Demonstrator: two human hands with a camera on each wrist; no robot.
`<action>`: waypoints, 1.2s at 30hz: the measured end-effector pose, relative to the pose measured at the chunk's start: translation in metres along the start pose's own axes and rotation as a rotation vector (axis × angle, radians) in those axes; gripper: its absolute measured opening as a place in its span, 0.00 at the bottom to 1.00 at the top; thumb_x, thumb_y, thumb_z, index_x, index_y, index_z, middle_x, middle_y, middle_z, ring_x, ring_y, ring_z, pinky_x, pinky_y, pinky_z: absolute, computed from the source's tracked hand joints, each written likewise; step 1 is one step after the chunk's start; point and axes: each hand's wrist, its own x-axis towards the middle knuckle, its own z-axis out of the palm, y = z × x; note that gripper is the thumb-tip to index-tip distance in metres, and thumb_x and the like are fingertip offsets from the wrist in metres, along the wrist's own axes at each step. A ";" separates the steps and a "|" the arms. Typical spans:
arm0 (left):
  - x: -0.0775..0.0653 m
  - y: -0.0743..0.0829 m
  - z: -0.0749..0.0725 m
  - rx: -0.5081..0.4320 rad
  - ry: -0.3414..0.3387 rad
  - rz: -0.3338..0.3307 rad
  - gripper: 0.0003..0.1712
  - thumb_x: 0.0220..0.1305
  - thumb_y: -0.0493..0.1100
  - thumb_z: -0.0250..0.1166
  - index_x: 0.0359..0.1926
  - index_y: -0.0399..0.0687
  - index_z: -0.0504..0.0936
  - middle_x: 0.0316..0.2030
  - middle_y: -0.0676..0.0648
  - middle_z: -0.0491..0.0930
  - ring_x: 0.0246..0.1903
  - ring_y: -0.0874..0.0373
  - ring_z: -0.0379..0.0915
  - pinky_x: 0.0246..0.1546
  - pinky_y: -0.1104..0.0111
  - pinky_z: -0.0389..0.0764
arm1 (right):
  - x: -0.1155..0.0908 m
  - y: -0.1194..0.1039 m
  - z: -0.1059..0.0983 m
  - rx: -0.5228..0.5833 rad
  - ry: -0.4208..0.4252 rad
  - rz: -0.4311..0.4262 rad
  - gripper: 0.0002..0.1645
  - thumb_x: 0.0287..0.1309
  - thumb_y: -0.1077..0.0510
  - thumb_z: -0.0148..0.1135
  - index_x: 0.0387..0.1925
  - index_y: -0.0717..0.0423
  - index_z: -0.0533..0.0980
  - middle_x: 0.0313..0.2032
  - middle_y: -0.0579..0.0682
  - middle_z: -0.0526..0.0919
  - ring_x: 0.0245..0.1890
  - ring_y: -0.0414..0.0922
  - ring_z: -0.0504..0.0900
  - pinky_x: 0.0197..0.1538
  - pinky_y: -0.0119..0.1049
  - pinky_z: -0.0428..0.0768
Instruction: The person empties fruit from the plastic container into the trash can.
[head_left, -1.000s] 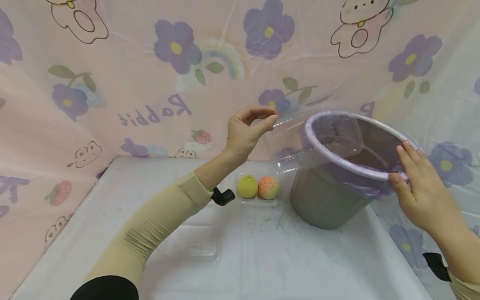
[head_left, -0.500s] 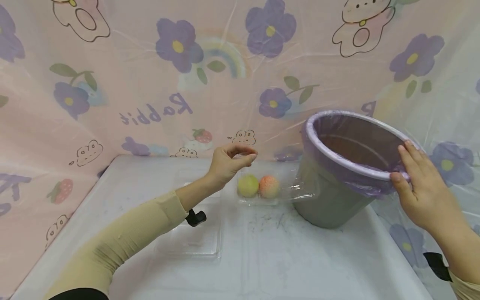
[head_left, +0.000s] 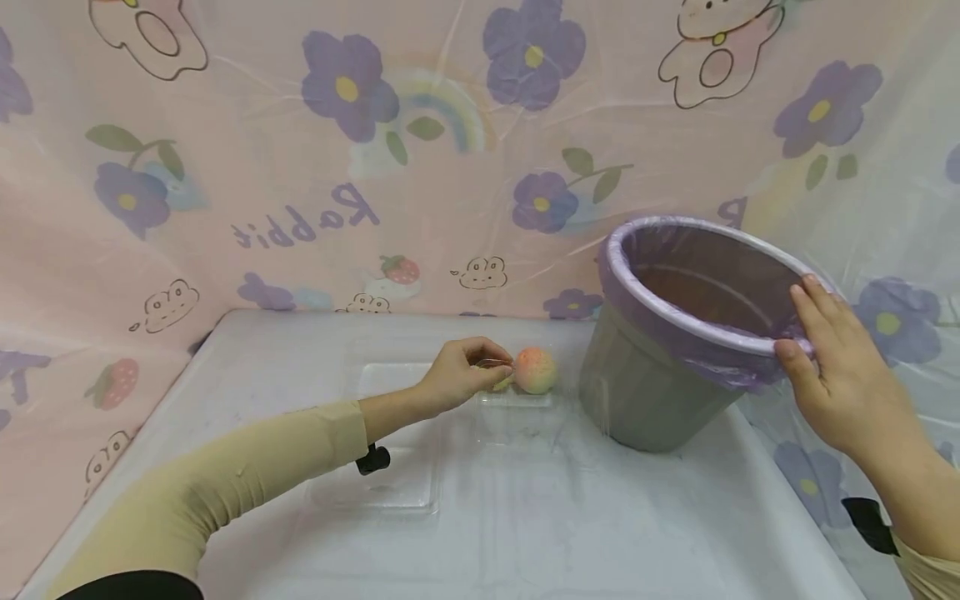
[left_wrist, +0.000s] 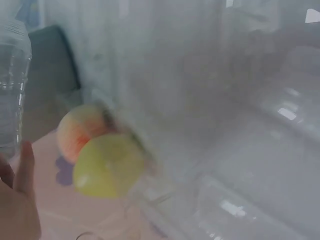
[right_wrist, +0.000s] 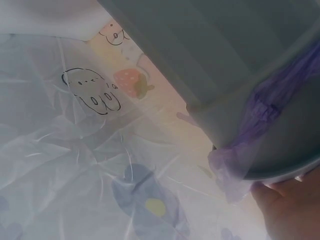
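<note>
My left hand (head_left: 467, 373) pinches the edge of a clear plastic box (left_wrist: 11, 85) between thumb and fingers, just left of two fruits. One is a pink-and-yellow peach (head_left: 536, 371). The other, a round yellow-green fruit (left_wrist: 109, 166), is mostly behind the fingers in the head view. Both fruits sit at a clear plastic tray (head_left: 517, 400) on the table. At the right, my right hand (head_left: 851, 375) grips the rim of a grey bin (head_left: 645, 392) lined with a purple bag (head_left: 720, 367). The bin tilts, its mouth facing up and toward me.
Another clear plastic container (head_left: 382, 483) lies on the white-covered table (head_left: 585, 533), under and in front of my left forearm. A printed plastic sheet (head_left: 435, 192) hangs behind the table and along its sides.
My left hand has come down and left from the bin's mouth to the fruits, bringing the clear plastic box with it. The right hand and bin stay in place.
</note>
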 end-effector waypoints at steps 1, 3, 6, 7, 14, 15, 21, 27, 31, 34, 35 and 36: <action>-0.001 -0.003 0.002 0.013 -0.013 -0.010 0.09 0.67 0.32 0.70 0.47 0.34 0.86 0.48 0.42 0.86 0.49 0.57 0.83 0.47 0.69 0.86 | 0.000 0.000 0.000 -0.001 -0.001 0.002 0.39 0.83 0.47 0.41 0.80 0.68 0.50 0.81 0.64 0.47 0.81 0.66 0.44 0.82 0.50 0.36; -0.003 -0.008 0.005 0.046 -0.034 -0.030 0.09 0.66 0.33 0.71 0.46 0.35 0.87 0.47 0.43 0.86 0.48 0.58 0.83 0.48 0.71 0.85 | 0.000 0.000 0.000 -0.005 -0.003 0.006 0.39 0.83 0.46 0.41 0.80 0.67 0.50 0.81 0.63 0.47 0.81 0.66 0.44 0.82 0.50 0.36; -0.005 -0.015 0.008 0.121 -0.054 -0.061 0.08 0.65 0.35 0.72 0.44 0.38 0.87 0.42 0.47 0.87 0.43 0.59 0.83 0.45 0.72 0.83 | 0.000 0.001 0.000 -0.006 -0.002 0.007 0.39 0.83 0.46 0.41 0.80 0.67 0.51 0.81 0.63 0.47 0.80 0.66 0.44 0.82 0.50 0.37; -0.005 -0.017 0.008 0.149 -0.059 -0.076 0.08 0.64 0.36 0.73 0.44 0.39 0.88 0.41 0.49 0.87 0.41 0.59 0.82 0.43 0.73 0.82 | 0.000 0.001 0.000 -0.005 -0.001 0.007 0.39 0.83 0.46 0.41 0.80 0.67 0.51 0.81 0.63 0.47 0.80 0.66 0.44 0.82 0.50 0.37; -0.003 -0.026 0.007 0.286 -0.124 -0.175 0.09 0.62 0.36 0.75 0.42 0.38 0.87 0.34 0.51 0.85 0.34 0.63 0.80 0.36 0.73 0.81 | 0.000 0.000 -0.001 -0.005 -0.002 0.011 0.39 0.83 0.45 0.41 0.80 0.67 0.51 0.81 0.63 0.47 0.81 0.65 0.44 0.82 0.51 0.37; -0.003 -0.027 0.006 0.291 -0.136 -0.186 0.09 0.62 0.35 0.75 0.42 0.37 0.87 0.34 0.51 0.85 0.34 0.63 0.80 0.35 0.74 0.81 | 0.000 0.000 -0.001 -0.005 -0.003 0.011 0.39 0.83 0.45 0.41 0.80 0.67 0.51 0.81 0.63 0.47 0.81 0.65 0.44 0.82 0.51 0.37; -0.003 -0.031 0.006 0.356 -0.176 -0.221 0.09 0.61 0.34 0.74 0.42 0.36 0.87 0.33 0.52 0.84 0.34 0.63 0.78 0.33 0.74 0.79 | 0.000 -0.001 0.000 -0.002 0.000 0.002 0.39 0.83 0.45 0.40 0.80 0.68 0.51 0.81 0.65 0.47 0.80 0.67 0.44 0.82 0.51 0.37; -0.006 -0.032 0.006 0.384 -0.175 -0.228 0.08 0.60 0.32 0.74 0.41 0.36 0.87 0.33 0.52 0.84 0.36 0.62 0.78 0.35 0.74 0.80 | 0.000 -0.002 0.000 -0.003 -0.011 0.004 0.39 0.84 0.47 0.40 0.80 0.69 0.50 0.81 0.65 0.47 0.80 0.66 0.44 0.82 0.51 0.36; -0.006 -0.034 0.004 0.366 -0.181 -0.228 0.09 0.61 0.31 0.74 0.42 0.33 0.87 0.33 0.50 0.86 0.33 0.63 0.80 0.33 0.73 0.83 | -0.001 -0.002 -0.001 -0.004 -0.019 0.010 0.38 0.83 0.48 0.41 0.80 0.67 0.49 0.81 0.64 0.46 0.81 0.65 0.43 0.82 0.52 0.36; -0.006 -0.036 0.003 0.361 -0.185 -0.229 0.09 0.61 0.31 0.74 0.42 0.32 0.87 0.33 0.49 0.87 0.30 0.63 0.81 0.30 0.73 0.84 | -0.001 -0.001 0.000 -0.005 -0.018 0.011 0.38 0.83 0.48 0.42 0.81 0.66 0.49 0.81 0.63 0.46 0.81 0.65 0.43 0.82 0.52 0.36; -0.006 -0.036 0.002 0.362 -0.188 -0.230 0.08 0.61 0.30 0.74 0.42 0.32 0.87 0.32 0.49 0.87 0.30 0.64 0.81 0.30 0.73 0.84 | -0.001 -0.001 0.000 -0.005 -0.016 0.010 0.39 0.83 0.47 0.42 0.81 0.66 0.49 0.82 0.63 0.46 0.81 0.65 0.43 0.82 0.52 0.36; -0.006 -0.037 0.002 0.367 -0.190 -0.227 0.08 0.61 0.30 0.74 0.42 0.32 0.87 0.32 0.49 0.88 0.30 0.64 0.81 0.30 0.73 0.83 | -0.001 -0.001 0.000 -0.006 -0.015 0.011 0.39 0.83 0.47 0.42 0.81 0.66 0.49 0.82 0.62 0.46 0.81 0.65 0.43 0.82 0.52 0.37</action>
